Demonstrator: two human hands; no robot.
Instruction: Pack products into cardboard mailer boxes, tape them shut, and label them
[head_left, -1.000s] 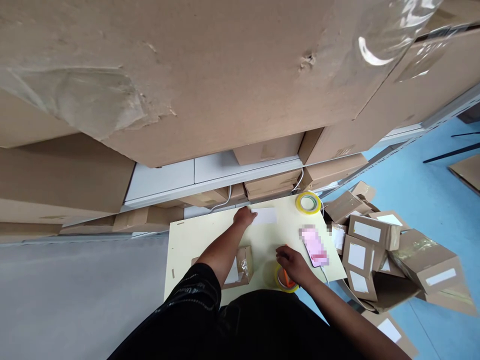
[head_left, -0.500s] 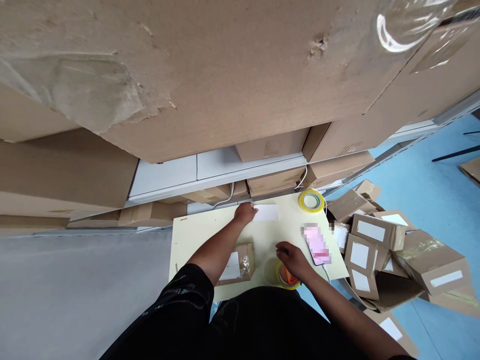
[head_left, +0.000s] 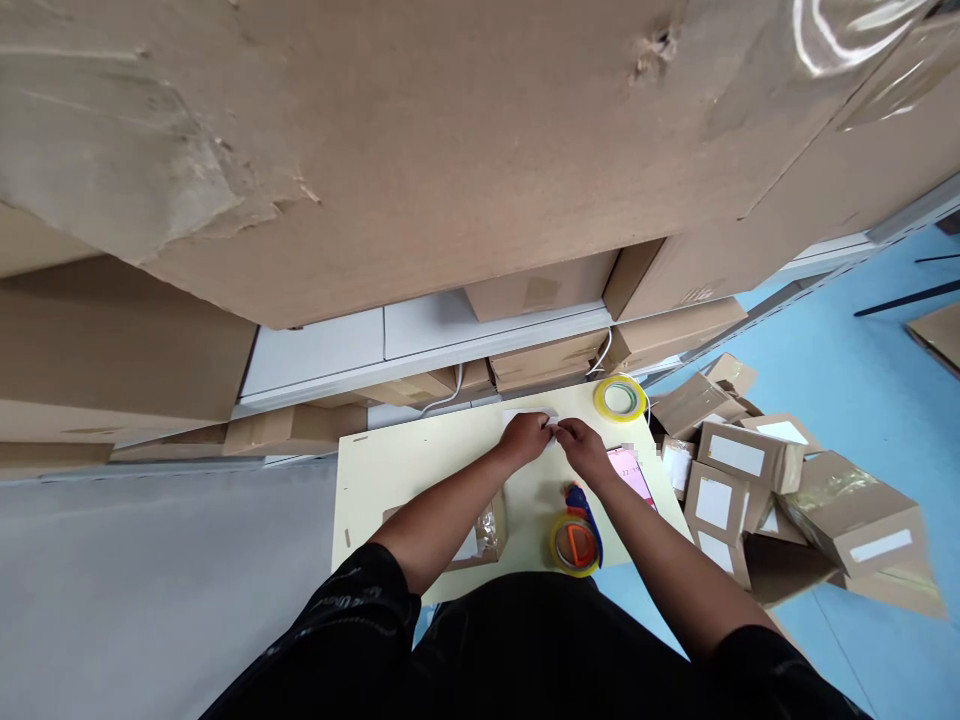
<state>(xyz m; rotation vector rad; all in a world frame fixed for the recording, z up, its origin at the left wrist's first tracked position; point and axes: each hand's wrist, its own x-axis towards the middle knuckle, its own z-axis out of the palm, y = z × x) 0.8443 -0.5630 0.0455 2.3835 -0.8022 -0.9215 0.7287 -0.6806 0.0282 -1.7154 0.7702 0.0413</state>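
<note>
Lying at 6 o'clock: pale-yellow rect. tabletop. Big brown cardboard ctn at 12; blue flr at 3. L hand & R hand meet at tabletop's 1 o'clock, fingertips together, both pinching white rect. paper slip. Pink-screened phone, tabletop's 3 o'clock: digits "22:1", rest unclear. Black L sleeve: lettering illegible.

Large taped carton, white shelf, pink-screened phone, blue floor
</note>
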